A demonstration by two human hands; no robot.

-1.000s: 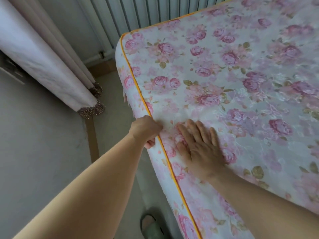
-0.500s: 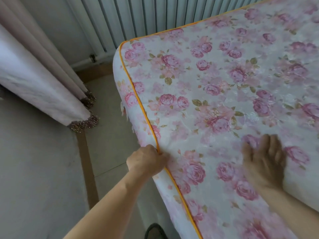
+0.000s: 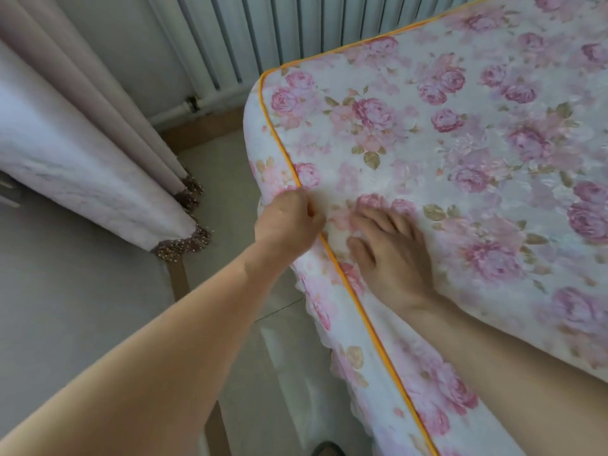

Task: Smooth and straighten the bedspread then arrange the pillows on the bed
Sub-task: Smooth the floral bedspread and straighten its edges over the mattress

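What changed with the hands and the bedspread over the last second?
The right hand swept out across the bedspread, then came back and now lies flat beside the left hand. The left hand grips the edge at the orange piping as before, only nearer the bed's corner. The curtain and radiator are unchanged.

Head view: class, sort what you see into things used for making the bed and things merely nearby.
In use: bedspread; left hand gripping its piped edge; right hand pressing flat on top.
Nearby only: curtain; radiator.
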